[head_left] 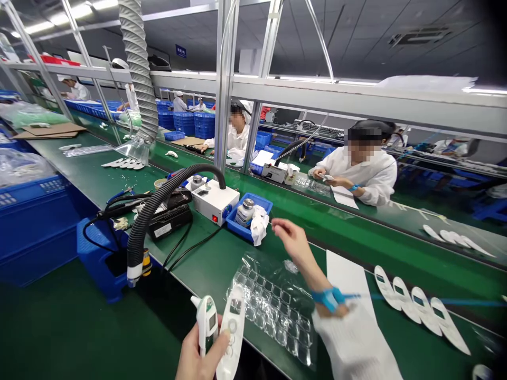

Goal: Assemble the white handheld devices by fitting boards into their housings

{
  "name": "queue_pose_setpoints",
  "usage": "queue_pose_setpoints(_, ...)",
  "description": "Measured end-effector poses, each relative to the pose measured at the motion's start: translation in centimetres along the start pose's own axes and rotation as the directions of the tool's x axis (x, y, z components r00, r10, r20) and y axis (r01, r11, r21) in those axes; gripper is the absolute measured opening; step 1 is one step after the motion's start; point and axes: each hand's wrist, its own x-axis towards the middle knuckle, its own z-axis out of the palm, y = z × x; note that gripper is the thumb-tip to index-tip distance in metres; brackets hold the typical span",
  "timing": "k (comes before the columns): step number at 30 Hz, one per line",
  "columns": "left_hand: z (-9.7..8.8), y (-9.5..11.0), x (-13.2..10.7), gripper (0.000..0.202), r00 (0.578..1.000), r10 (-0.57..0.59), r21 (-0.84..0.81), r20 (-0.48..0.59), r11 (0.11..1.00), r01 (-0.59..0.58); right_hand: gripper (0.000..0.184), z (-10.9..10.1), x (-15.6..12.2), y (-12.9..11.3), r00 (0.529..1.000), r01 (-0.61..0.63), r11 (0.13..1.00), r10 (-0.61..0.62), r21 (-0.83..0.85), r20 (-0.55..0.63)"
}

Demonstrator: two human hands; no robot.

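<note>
My left hand [206, 343] grips two white parts side by side at the bottom middle. One is an ear thermometer [206, 322] with a pointed probe tip and a small grey screen. The other is a long white thermometer front cover [233, 332] with a window and round button openings, under my thumb. My right hand [292, 240], with a blue wrist strap [330, 299], hovers just right of a blue tray [237, 228]. Its fingertips are drawn together; whatever they pinch is too small to make out. In the tray stand a bottle [245, 212] and a crumpled white cloth [259, 226].
A clear blister sheet [273, 309] lies on the green bench before me. Several white covers [423, 309] lie in a row at right, beside white paper [348, 274]. A white box [216, 200] and a black hose [158, 195] stand left. Across the belt sits a co-worker [356, 163].
</note>
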Motion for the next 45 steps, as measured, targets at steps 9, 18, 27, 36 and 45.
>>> queue_pose_setpoints(9,6.3,0.1,-0.2,0.052,0.946,-0.106,-0.265,0.308,0.945,0.192,0.047,2.0,-19.5,0.9,0.867,-0.498,0.383,0.232,0.778,0.440)
queue_pose_setpoints(18,10.4,-1.7,-1.0,0.049,0.927,-0.122,-0.106,0.354,0.980,0.169,0.050,-3.6,-21.8,3.1,0.907,-0.391,0.560,0.369,0.730,0.202)
queue_pose_setpoints(27,11.4,-1.3,-1.4,0.043,0.856,-0.072,-0.175,0.511,0.967,0.186,0.029,-2.3,-21.7,1.7,0.953,-0.292,0.840,0.298,0.457,0.059)
queue_pose_setpoints(36,11.7,-3.0,-1.2,0.043,0.832,-0.051,-0.177,0.552,0.968,0.176,0.040,-2.2,-21.8,2.2,0.965,-0.257,0.836,0.244,0.485,0.091)
queue_pose_setpoints(45,11.2,-3.0,-1.9,0.046,0.870,-0.127,-0.024,0.476,0.987,0.157,0.025,-4.1,-22.5,2.5,0.975,-0.156,0.949,0.192,0.273,-0.112)
